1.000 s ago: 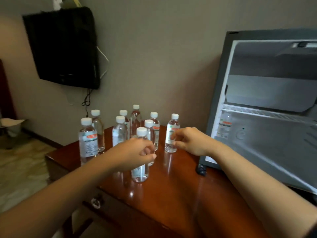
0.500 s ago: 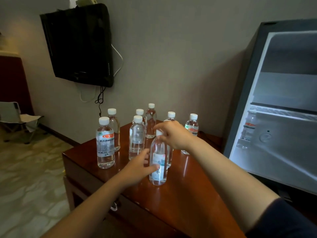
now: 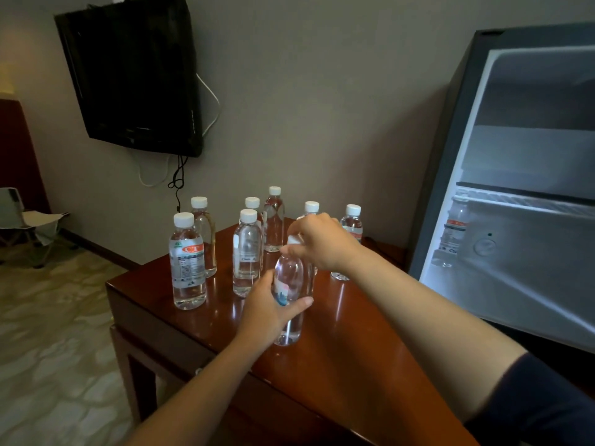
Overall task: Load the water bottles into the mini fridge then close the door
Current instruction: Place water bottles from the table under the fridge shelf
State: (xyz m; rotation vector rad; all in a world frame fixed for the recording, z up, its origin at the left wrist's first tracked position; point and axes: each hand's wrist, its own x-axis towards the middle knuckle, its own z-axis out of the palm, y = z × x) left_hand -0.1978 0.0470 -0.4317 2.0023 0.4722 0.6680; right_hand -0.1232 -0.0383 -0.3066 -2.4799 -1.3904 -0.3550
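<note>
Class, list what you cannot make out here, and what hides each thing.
All in the head view:
- Cap of the held bottle: mostly under the right hand.
- Bottle behind the right hand: little but its cap shows.
- Mini fridge: cut off by the right edge.
- Front-left bottle: label print too small.

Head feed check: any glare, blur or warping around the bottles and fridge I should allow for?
Head view: room dim, the mini fridge interior brightest; the glossy wooden table shows reflections and small glare spots; wide-angle lens tilts the fridge frame and wall TV; the held water bottle reads sharp.
</note>
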